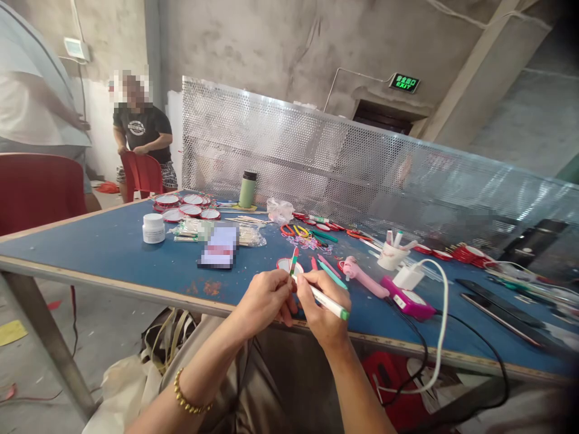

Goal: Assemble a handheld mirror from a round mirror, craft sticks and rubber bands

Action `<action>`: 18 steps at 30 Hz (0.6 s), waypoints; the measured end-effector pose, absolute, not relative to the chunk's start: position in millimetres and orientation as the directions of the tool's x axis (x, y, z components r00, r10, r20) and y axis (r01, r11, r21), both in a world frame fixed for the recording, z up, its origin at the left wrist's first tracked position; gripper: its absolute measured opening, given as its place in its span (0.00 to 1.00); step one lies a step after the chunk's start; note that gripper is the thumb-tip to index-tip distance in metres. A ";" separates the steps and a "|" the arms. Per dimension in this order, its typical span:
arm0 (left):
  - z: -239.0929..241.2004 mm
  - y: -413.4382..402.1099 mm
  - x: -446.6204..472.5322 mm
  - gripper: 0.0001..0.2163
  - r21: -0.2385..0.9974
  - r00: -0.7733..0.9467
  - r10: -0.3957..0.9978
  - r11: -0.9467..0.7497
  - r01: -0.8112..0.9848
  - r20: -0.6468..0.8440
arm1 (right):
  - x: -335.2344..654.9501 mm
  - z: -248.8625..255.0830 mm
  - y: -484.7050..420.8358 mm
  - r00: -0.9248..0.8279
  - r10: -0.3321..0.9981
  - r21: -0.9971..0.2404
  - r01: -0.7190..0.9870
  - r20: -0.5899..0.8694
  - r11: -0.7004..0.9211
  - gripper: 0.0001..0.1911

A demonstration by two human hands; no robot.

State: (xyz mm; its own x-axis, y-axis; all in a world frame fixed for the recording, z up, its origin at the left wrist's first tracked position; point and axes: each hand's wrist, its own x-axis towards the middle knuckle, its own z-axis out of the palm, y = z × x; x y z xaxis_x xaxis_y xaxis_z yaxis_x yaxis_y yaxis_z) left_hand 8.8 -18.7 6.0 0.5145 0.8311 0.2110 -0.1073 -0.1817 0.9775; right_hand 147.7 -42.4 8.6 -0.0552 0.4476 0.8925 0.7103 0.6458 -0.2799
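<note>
My left hand is closed, its fingertips pinching a small flat stick with red and green on it, which points upward. In my right hand a white marker pen is gripped like a writing tool; its green end sticks out to the lower right. The pen's tip is hidden by the fingers, close to the stick. Just behind both hands lies a white round disc with a red rim. Pink and teal pens rest beyond my right hand.
On the blue table stand a white jar, a phone and a green bottle. To the right are a pink handheld device, a magenta box with cables, and a cup of pens. Perforated metal panels border the back.
</note>
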 end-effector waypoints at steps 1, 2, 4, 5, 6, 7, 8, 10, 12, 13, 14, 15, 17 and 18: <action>6.0 -18.6 8.8 0.08 0.978 0.514 0.833 -0.179 -0.105 0.207 | 147.8 8.6 -42.3 -0.058 0.448 -0.279 0.710 0.892 0.646 0.07; 6.1 -18.6 8.9 0.08 0.979 0.514 0.833 -0.176 -0.103 0.204 | 147.8 8.6 -42.2 -0.061 0.449 -0.277 0.710 0.892 0.647 0.07; 6.9 -18.8 8.9 0.08 0.980 0.517 0.832 -0.172 -0.103 0.201 | 147.9 8.6 -42.2 -0.065 0.451 -0.276 0.710 0.890 0.648 0.07; 7.5 -19.0 8.8 0.08 0.980 0.518 0.832 -0.171 -0.104 0.200 | 147.9 8.6 -42.2 -0.067 0.450 -0.274 0.710 0.890 0.648 0.07; 8.1 -19.1 8.7 0.08 0.980 0.519 0.831 -0.171 -0.104 0.200 | 147.9 8.6 -42.3 -0.067 0.450 -0.274 0.710 0.891 0.649 0.07; 8.7 -19.3 8.6 0.08 0.980 0.520 0.831 -0.170 -0.103 0.199 | 147.8 8.6 -42.4 -0.065 0.449 -0.275 0.710 0.891 0.649 0.07; 9.3 -19.6 8.5 0.08 0.980 0.520 0.831 -0.168 -0.104 0.197 | 147.6 8.6 -42.6 -0.060 0.447 -0.278 0.709 0.892 0.649 0.07; 10.1 -20.1 8.2 0.08 0.981 0.519 0.833 -0.164 -0.103 0.194 | 147.3 8.6 -43.1 -0.040 0.449 -0.293 0.705 0.892 0.646 0.07; 10.4 -20.5 8.1 0.08 0.982 0.516 0.835 -0.159 -0.103 0.190 | 147.2 8.5 -43.5 -0.022 0.455 -0.309 0.704 0.890 0.639 0.07; 10.4 -20.7 8.0 0.08 0.982 0.515 0.836 -0.157 -0.104 0.189 | 147.2 8.3 -43.5 -0.019 0.458 -0.313 0.705 0.889 0.637 0.07; 10.4 -20.9 8.0 0.08 0.982 0.515 0.836 -0.156 -0.106 0.188 | 147.3 8.2 -43.6 -0.021 0.460 -0.313 0.705 0.888 0.636 0.07; 10.3 -21.0 8.0 0.08 0.982 0.516 0.836 -0.155 -0.107 0.189 | 147.5 8.0 -43.5 -0.025 0.460 -0.310 0.707 0.887 0.636 0.07; 10.2 -21.2 7.9 0.07 0.982 0.516 0.835 -0.154 -0.111 0.189 | 147.8 7.6 -43.3 -0.033 0.460 -0.303 0.710 0.887 0.635 0.07; 10.3 -21.2 7.9 0.07 0.982 0.515 0.836 -0.153 -0.111 0.189 | 147.9 7.5 -43.2 -0.033 0.462 -0.303 0.712 0.887 0.634 0.07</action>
State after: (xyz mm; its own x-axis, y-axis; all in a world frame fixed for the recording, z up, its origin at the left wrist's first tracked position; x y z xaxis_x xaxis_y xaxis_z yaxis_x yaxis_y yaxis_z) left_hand 7.9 -21.2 10.3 0.5151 0.8361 0.1888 -0.1108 -0.1535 0.9819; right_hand 147.9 -43.2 7.5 -0.0330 0.4615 0.8865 0.7117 0.6336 -0.3033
